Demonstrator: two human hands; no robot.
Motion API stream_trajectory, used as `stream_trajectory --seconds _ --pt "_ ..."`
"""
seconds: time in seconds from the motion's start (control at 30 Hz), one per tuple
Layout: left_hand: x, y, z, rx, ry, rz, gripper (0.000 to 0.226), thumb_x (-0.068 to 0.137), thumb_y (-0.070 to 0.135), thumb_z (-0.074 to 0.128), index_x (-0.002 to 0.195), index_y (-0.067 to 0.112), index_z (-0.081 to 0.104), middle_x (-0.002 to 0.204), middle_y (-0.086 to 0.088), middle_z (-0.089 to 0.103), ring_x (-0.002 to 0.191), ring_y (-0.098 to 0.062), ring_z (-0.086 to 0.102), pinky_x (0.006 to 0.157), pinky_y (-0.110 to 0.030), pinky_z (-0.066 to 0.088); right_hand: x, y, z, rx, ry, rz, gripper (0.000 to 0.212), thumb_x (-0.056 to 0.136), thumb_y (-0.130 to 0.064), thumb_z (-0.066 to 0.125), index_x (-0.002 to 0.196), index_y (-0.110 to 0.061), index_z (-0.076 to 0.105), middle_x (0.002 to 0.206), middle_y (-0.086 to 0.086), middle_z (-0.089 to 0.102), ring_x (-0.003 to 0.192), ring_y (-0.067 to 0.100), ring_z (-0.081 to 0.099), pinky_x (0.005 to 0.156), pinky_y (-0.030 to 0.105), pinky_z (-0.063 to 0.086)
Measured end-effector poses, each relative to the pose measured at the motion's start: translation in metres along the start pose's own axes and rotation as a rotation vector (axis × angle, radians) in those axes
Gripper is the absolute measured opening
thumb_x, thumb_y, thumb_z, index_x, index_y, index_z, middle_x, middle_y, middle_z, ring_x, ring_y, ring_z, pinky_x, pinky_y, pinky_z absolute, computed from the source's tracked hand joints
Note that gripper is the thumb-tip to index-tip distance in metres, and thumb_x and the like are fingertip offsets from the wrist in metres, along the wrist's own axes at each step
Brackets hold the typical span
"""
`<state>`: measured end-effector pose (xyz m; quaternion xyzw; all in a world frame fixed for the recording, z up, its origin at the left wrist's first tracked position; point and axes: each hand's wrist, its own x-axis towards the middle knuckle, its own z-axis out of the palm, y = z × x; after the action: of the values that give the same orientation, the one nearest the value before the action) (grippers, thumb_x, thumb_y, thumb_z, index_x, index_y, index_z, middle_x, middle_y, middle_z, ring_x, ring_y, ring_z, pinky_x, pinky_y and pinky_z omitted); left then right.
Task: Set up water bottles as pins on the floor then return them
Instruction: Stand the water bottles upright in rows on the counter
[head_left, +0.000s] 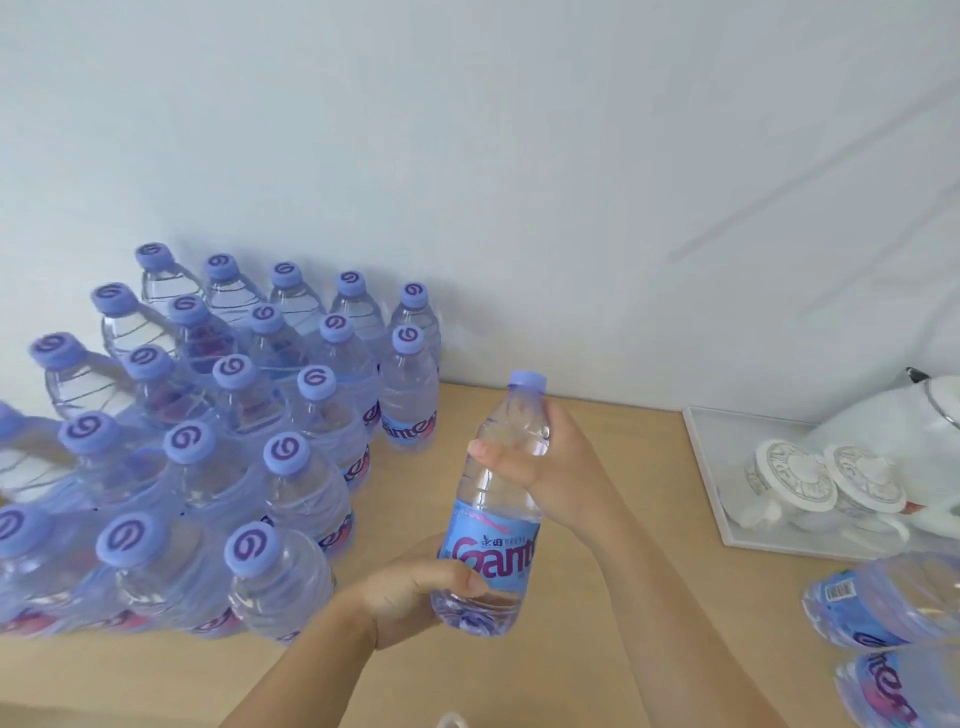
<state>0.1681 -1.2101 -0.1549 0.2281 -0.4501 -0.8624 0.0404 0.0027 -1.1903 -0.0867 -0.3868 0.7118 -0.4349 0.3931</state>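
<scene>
Your left hand, nearest you at about 6 o'clock, curls its fingers and thumb around the base of a water bottle, while your right hand, just beyond at 1 o'clock from it, wraps the bottle's clear shoulder below the purple cap. You hold the bottle nearly upright above a light wooden tabletop, its blue label facing you. At 9 to 11 o'clock stands a tight block of shrink-wrapped bottles, caps up, reaching back to the white wall. At 3 o'clock sits a clear tray with two white lidded cups and a white kettle behind them. At 4 to 5 o'clock two more bottles lie on their sides, cut off by the picture's edge
</scene>
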Motion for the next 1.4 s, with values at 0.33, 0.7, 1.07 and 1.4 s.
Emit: stream_trajectory --seconds 0.33,0.7,1.07,1.4 --pt "0.019 -0.021 -0.017 0.397 1.008 -0.014 0.096 0.077 0.017 0.068 0.15 0.019 0.006 0.154 -0.002 0.008 0.142 -0.021 0.014 0.11 -0.04 0.032 0.048 -0.004 0.093 -0.316 0.126 -0.172 0.077 0.056 -0.05 0.083 0.117 -0.025 0.044 0.115 -0.01 0.058 0.105 0.016 0.058 0.084 0.034 0.048" --pt "0.031 -0.016 -0.017 0.091 0.906 0.189 0.083 0.083 0.026 0.057 0.151 0.031 0.01 0.149 0.023 0.023 0.138 -0.01 0.031 0.109 -0.031 0.031 0.06 0.021 0.111 -0.444 0.057 -0.307 0.088 0.061 -0.046 0.084 0.129 -0.018 0.036 0.127 -0.005 0.045 0.113 0.014 0.046 0.084 0.025 0.041" --pt "0.034 -0.034 -0.014 0.096 0.936 -0.077 0.068 0.08 0.021 0.063 0.141 0.027 0.034 0.141 -0.002 0.038 0.125 -0.016 0.04 0.096 -0.028 0.03 0.016 0.069 -0.04 0.061 0.54 -0.151 0.029 0.087 -0.02 0.065 0.112 -0.023 0.051 0.097 -0.009 0.056 0.089 0.001 0.056 0.067 0.001 0.04" --pt "0.1 -0.057 0.085 0.643 0.362 -0.116 0.066 0.088 0.014 0.058 0.146 0.013 0.028 0.144 0.0 0.037 0.123 -0.012 0.045 0.093 -0.021 0.037 -0.118 0.142 -0.223 -0.125 1.591 0.129 0.069 0.071 -0.02 0.075 0.128 0.002 0.043 0.122 0.015 0.043 0.122 0.033 0.038 0.105 0.039 0.034"
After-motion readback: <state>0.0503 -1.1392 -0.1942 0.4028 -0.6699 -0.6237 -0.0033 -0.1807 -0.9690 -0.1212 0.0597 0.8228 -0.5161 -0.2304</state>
